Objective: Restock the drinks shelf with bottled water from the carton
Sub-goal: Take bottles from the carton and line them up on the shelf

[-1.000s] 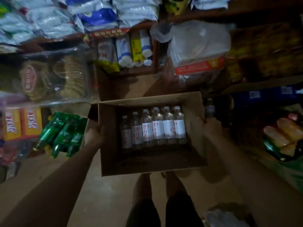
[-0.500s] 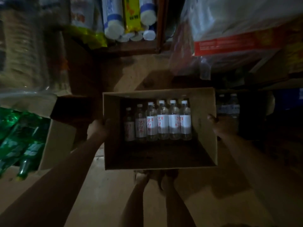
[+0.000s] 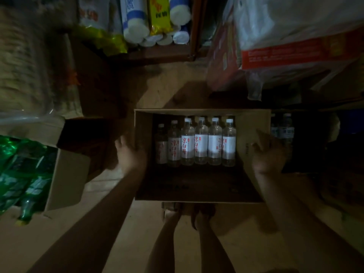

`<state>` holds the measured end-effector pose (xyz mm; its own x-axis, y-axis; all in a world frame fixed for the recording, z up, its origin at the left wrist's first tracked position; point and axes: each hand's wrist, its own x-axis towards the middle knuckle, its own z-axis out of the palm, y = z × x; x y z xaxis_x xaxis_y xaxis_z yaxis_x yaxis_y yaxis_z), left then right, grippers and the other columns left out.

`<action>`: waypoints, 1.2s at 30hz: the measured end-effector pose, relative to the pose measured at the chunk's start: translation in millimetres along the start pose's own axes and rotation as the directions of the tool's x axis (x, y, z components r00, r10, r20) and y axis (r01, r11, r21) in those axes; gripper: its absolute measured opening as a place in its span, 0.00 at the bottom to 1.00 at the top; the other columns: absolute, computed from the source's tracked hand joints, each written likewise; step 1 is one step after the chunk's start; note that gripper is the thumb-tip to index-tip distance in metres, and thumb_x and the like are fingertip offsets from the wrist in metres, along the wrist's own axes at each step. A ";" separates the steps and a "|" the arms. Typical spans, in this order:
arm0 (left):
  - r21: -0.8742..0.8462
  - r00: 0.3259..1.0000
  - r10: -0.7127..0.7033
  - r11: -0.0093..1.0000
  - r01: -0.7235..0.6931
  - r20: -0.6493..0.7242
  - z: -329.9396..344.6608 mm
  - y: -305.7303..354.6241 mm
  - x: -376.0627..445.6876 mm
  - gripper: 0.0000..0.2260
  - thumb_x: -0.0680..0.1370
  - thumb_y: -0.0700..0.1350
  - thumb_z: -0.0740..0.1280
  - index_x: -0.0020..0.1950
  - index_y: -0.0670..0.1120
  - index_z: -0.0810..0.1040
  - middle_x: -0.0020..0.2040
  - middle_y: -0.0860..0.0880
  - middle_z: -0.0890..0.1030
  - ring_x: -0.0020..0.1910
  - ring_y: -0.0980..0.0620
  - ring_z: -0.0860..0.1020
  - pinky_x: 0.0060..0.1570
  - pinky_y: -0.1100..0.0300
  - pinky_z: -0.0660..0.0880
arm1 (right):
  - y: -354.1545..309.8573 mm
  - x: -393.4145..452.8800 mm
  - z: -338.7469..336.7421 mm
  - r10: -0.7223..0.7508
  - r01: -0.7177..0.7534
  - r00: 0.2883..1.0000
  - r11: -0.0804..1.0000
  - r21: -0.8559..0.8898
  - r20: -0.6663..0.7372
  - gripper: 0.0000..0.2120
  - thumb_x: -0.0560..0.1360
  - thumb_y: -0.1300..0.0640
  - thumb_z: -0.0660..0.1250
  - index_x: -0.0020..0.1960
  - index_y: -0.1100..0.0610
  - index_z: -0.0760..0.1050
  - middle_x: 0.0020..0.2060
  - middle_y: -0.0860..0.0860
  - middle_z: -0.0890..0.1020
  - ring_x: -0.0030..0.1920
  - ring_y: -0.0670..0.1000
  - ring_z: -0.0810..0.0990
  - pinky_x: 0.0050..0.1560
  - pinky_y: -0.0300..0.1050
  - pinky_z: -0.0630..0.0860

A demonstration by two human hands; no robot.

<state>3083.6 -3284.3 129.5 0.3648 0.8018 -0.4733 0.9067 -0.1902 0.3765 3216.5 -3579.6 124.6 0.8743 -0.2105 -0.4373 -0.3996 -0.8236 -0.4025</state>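
Observation:
I hold an open brown carton (image 3: 250, 134) in front of me, above the floor. Several clear water bottles (image 3: 201, 142) with white caps and white labels in red script stand in a row at its far side; the near half of the carton is dark and bare. My left hand (image 3: 130, 154) grips the carton's left wall. My right hand (image 3: 268, 154) grips its right wall, fingers over a torn flap. Two more water bottles (image 3: 283, 131) stand on the dark low shelf just right of the carton.
A case of green bottles (image 3: 23, 174) in an open box lies at the left. Wrapped white rolls (image 3: 137, 30) fill the shelf above. A bagged pack with a red band (image 3: 285, 54) overhangs at upper right. My legs (image 3: 189, 233) stand below the carton.
The view has dropped and closed in on the shelves. The carton stays in both hands, now nearer the low shelf at right. The green bottles have slid toward the left edge.

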 end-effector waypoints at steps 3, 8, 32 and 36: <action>-0.095 0.966 0.255 0.962 -0.257 -0.038 8.9 14.5 -37.4 0.17 0.79 0.44 0.63 0.68 0.48 0.69 0.68 0.46 0.70 0.61 0.54 0.72 0.56 0.56 0.73 | -12.0 -33.0 11.0 -0.130 0.133 0.987 0.991 0.029 -0.098 0.22 0.75 0.57 0.68 0.67 0.60 0.70 0.64 0.57 0.74 0.63 0.55 0.73 0.59 0.29 0.63; -0.069 0.773 0.077 0.997 -0.043 0.630 63.8 28.7 -31.0 0.15 0.79 0.46 0.64 0.65 0.45 0.73 0.62 0.46 0.76 0.56 0.52 0.76 0.48 0.63 0.74 | 4.7 -62.5 46.6 -0.151 0.098 0.954 0.973 0.208 0.258 0.17 0.74 0.58 0.70 0.62 0.54 0.73 0.55 0.49 0.80 0.56 0.48 0.78 0.54 0.45 0.77; 0.214 0.842 -0.013 0.969 -0.122 0.539 363.6 36.3 111.0 0.30 0.67 0.64 0.64 0.63 0.48 0.73 0.61 0.43 0.77 0.59 0.42 0.75 0.59 0.45 0.73 | 72.0 16.3 133.3 -0.058 -0.011 0.971 0.959 0.285 0.233 0.31 0.70 0.52 0.74 0.69 0.49 0.65 0.68 0.47 0.68 0.67 0.48 0.70 0.61 0.47 0.76; 0.017 0.812 0.070 0.995 -0.098 0.579 327.1 31.7 80.6 0.34 0.71 0.55 0.70 0.69 0.38 0.65 0.65 0.38 0.73 0.60 0.39 0.76 0.58 0.45 0.75 | 73.1 14.0 129.1 -0.036 -0.044 0.971 0.945 0.325 0.236 0.32 0.69 0.52 0.75 0.69 0.47 0.65 0.66 0.47 0.72 0.64 0.48 0.74 0.59 0.50 0.78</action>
<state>3211.0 -3411.0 -157.2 0.4827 0.3095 -0.8193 0.8699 -0.2779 0.4075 3164.0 -3574.8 -14.7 0.7986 -0.0502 -0.5998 -0.5052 -0.5976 -0.6226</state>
